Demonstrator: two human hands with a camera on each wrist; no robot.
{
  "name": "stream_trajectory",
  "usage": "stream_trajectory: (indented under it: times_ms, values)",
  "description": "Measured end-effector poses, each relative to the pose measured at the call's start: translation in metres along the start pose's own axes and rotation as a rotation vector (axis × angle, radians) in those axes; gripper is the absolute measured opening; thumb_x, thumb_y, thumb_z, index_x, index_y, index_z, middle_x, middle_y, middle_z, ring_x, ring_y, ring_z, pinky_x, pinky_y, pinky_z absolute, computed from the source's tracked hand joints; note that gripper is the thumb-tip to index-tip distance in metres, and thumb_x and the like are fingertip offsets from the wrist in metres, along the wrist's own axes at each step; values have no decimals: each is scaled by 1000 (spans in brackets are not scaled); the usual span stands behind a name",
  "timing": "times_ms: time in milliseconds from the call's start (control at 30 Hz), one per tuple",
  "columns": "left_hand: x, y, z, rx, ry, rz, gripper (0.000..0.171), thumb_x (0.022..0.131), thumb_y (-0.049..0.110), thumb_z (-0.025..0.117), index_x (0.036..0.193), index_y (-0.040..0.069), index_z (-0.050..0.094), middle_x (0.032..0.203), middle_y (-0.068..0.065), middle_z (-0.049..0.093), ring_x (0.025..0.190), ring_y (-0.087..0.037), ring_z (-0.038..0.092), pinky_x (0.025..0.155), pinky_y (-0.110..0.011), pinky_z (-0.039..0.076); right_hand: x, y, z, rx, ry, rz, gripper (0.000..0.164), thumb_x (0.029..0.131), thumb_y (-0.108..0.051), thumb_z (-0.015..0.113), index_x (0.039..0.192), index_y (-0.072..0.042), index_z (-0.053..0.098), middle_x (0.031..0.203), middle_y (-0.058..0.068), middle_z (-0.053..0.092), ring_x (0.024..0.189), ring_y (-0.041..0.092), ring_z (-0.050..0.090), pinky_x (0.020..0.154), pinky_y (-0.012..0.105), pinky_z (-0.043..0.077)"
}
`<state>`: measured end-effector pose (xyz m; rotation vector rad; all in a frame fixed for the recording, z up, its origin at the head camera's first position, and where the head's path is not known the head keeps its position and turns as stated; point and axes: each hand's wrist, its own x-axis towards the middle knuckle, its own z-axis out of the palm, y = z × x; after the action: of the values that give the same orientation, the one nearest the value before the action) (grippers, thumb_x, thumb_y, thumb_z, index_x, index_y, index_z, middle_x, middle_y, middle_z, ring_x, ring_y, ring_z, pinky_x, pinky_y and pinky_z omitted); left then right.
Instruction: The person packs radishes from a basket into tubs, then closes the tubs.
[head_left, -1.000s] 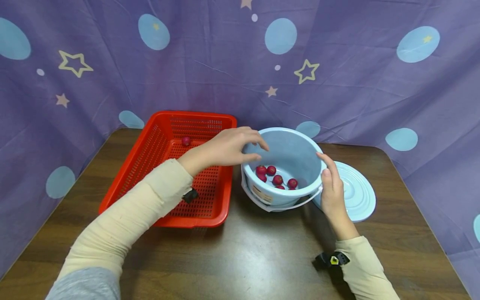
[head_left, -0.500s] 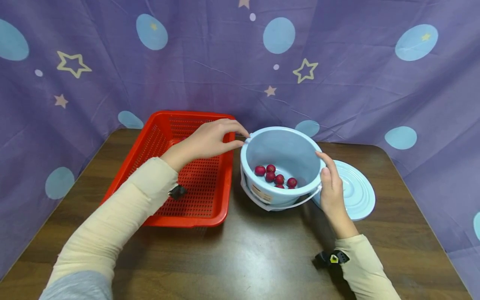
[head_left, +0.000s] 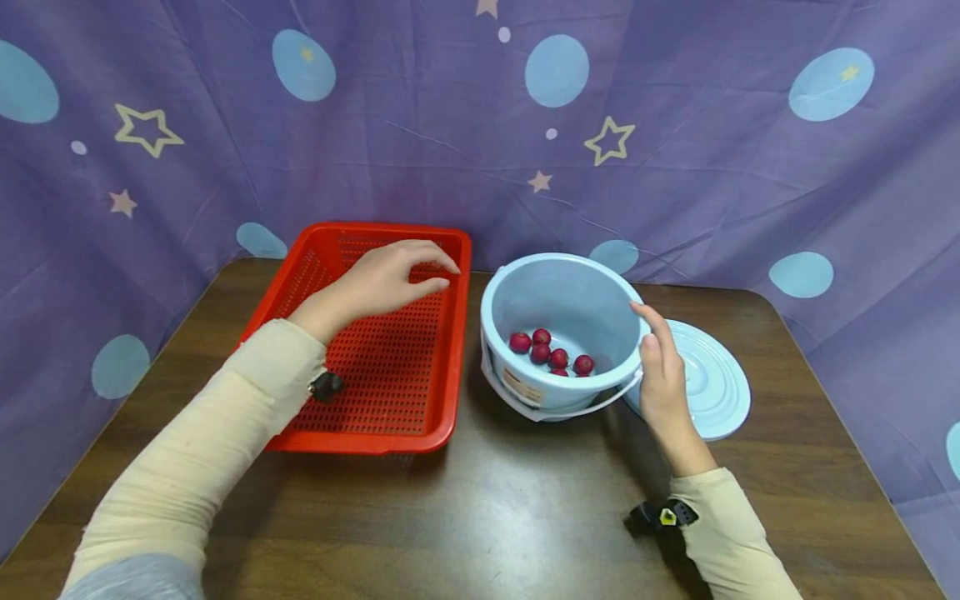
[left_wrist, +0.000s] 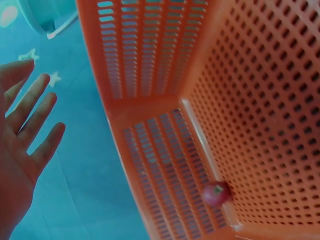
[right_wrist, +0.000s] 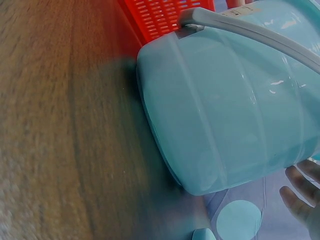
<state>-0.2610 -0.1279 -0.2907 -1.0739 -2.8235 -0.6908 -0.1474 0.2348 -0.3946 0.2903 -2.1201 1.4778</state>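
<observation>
My left hand (head_left: 375, 279) hovers over the red plastic basket (head_left: 442, 433), fingers loosely bent and holding nothing. In the left wrist view, a single radish (left_wrist: 216, 194) lies in the basket; the hand and arm hide it in the head view. To the right is a light blue bucket (head_left: 570, 283) with several radishes (head_left: 540, 353) on its bottom. My right hand (head_left: 663, 379) holds the bucket's right rim, index finger at the edge and thumb on the near side. The right wrist view shows other fingers (right_wrist: 300, 207) along the bucket's outer wall.
A light blue lid (head_left: 712, 383) lies on the wooden table (head_left: 510, 517) right of the bucket, partly behind the right hand. The bucket's handle (head_left: 536, 412) hangs down in front. A purple patterned cloth (head_left: 450, 125) rises behind the table.
My left hand has moved left, from above the bucket to above the basket. A radish inside the bucket has rolled slightly right. My right hand has stayed at the rim.
</observation>
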Motion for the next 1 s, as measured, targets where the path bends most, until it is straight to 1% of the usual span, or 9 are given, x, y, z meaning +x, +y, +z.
stream_trajectory:
  times_ms: [300, 533, 800, 1000]
  values:
    - [-6, -27, 0, -5, 19, -95, 25, 94, 24, 70, 119, 19, 70, 122, 1, 65, 118, -22, 57, 101, -45, 42, 0, 0, 0, 6, 1, -7, 44, 105, -19, 34, 143, -5, 49, 145, 12, 50, 124, 8, 43, 103, 20, 32]
    - [-9, -42, 2, -8, 25, -160, 29, 93, 25, 71, 120, 16, 69, 123, -3, 64, 116, -25, 57, 100, -47, 42, 1, -1, 0, -4, 4, -9, 43, 105, -19, 34, 143, -6, 49, 144, 11, 50, 125, 8, 43, 104, 21, 31]
    - [-12, -58, 5, -11, 12, -201, 30, 94, 26, 70, 122, 13, 68, 128, -5, 62, 122, -27, 54, 103, -49, 40, 3, -1, -1, -6, 3, -7, 43, 105, -19, 34, 143, -6, 50, 144, 11, 50, 128, 8, 42, 105, 22, 30]
    - [-14, -73, 6, -31, 8, -250, 33, 96, 28, 67, 125, 13, 66, 133, -7, 59, 126, -29, 51, 105, -50, 37, 3, -2, -1, -2, -8, 14, 44, 104, -21, 35, 144, -9, 50, 144, 8, 50, 120, 10, 43, 102, 22, 31]
